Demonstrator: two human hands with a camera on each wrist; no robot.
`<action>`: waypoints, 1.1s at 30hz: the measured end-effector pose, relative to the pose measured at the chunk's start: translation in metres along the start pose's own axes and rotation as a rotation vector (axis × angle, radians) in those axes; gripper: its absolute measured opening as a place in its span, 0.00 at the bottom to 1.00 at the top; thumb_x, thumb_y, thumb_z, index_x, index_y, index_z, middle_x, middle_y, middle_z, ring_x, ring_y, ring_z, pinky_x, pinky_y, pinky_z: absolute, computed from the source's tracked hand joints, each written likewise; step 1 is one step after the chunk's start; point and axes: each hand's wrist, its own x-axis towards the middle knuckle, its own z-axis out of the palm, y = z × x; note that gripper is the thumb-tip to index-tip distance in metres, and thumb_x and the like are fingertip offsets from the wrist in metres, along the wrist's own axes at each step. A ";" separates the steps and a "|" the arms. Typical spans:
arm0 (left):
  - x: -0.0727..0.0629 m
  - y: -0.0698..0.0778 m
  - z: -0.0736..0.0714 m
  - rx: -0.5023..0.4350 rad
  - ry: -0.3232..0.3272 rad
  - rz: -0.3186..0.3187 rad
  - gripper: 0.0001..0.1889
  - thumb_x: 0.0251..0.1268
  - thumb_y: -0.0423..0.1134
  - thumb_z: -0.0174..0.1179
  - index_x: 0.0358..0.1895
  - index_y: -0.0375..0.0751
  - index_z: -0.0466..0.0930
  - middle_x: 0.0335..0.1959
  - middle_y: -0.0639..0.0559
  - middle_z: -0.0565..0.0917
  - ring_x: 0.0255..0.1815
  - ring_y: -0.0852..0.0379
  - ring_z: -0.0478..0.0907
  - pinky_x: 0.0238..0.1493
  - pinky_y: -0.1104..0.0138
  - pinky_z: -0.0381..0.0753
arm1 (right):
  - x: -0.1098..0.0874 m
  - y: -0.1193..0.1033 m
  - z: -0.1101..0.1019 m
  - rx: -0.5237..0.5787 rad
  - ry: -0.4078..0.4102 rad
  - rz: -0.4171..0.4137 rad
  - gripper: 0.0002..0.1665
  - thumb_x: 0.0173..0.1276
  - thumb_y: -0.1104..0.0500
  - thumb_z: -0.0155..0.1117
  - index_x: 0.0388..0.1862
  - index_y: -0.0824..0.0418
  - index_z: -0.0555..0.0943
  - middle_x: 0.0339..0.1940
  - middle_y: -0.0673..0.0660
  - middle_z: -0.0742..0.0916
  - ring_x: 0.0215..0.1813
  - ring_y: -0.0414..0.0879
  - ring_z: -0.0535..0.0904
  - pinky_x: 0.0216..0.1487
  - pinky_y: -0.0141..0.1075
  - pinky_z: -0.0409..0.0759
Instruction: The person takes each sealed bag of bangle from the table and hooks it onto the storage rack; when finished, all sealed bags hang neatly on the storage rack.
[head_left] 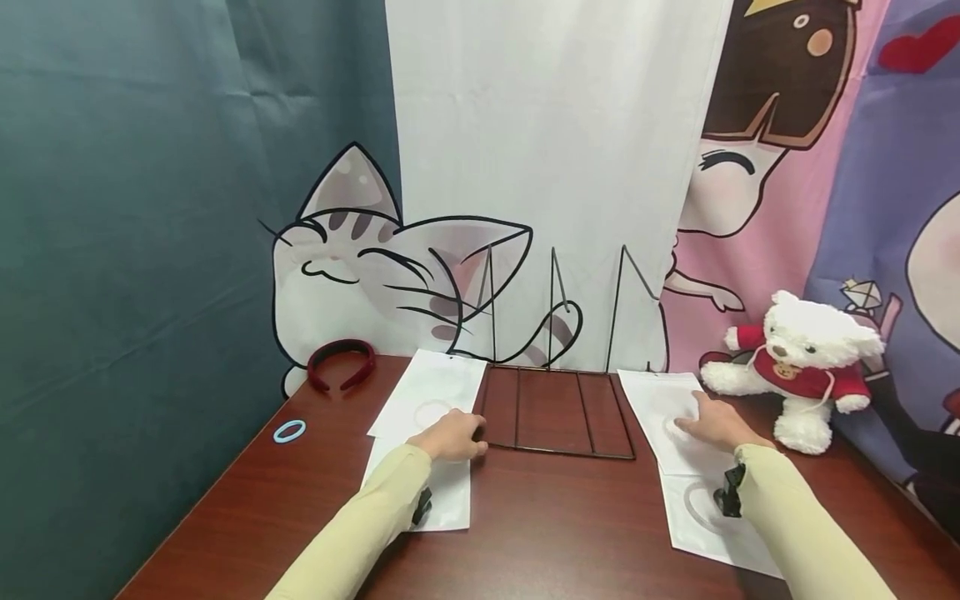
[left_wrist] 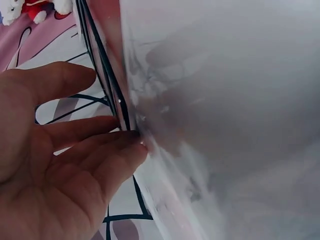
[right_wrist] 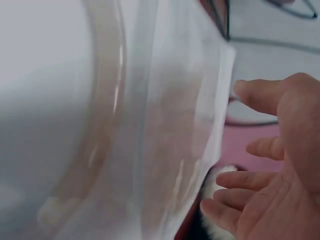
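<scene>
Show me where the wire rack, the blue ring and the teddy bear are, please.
wire rack (head_left: 552,451): head view, front bar of its flat base.
blue ring (head_left: 289,431): head view, its band.
teddy bear (head_left: 797,336): head view, its face.

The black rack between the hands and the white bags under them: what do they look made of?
The rack looks like thin metal wire with a dark matte coating: slim straight rods and upright loops. The white bags look like glossy plastic film; the right wrist view shows sheen, creases and a ring's outline through one.
</scene>
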 end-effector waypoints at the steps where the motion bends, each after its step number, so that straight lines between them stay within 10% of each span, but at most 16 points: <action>1: 0.001 0.001 -0.001 0.008 -0.001 -0.001 0.20 0.64 0.41 0.63 0.57 0.34 0.81 0.48 0.42 0.87 0.42 0.53 0.80 0.45 0.60 0.80 | 0.001 0.005 0.000 0.004 -0.021 0.021 0.48 0.66 0.50 0.63 0.64 0.89 0.60 0.58 0.89 0.74 0.60 0.82 0.72 0.60 0.65 0.73; 15: 0.016 0.011 -0.002 0.139 0.062 -0.050 0.09 0.56 0.41 0.70 0.32 0.39 0.83 0.30 0.47 0.85 0.30 0.55 0.73 0.33 0.64 0.74 | 0.009 0.025 -0.006 0.154 -0.095 0.225 0.67 0.49 0.46 0.80 0.73 0.78 0.52 0.62 0.90 0.62 0.61 0.87 0.57 0.59 0.75 0.63; 26: 0.012 0.016 0.003 0.139 0.112 -0.093 0.11 0.55 0.42 0.70 0.26 0.39 0.80 0.29 0.44 0.84 0.33 0.49 0.80 0.38 0.59 0.79 | 0.007 0.023 -0.011 0.297 -0.158 0.116 0.47 0.51 0.68 0.71 0.70 0.77 0.64 0.55 0.80 0.77 0.52 0.68 0.73 0.60 0.64 0.71; 33: 0.015 0.014 0.002 0.168 0.120 -0.086 0.12 0.53 0.42 0.71 0.23 0.41 0.79 0.28 0.45 0.84 0.33 0.49 0.81 0.37 0.60 0.80 | -0.003 0.024 -0.014 0.462 -0.175 0.072 0.48 0.54 0.70 0.66 0.74 0.76 0.61 0.74 0.83 0.60 0.75 0.78 0.52 0.70 0.73 0.53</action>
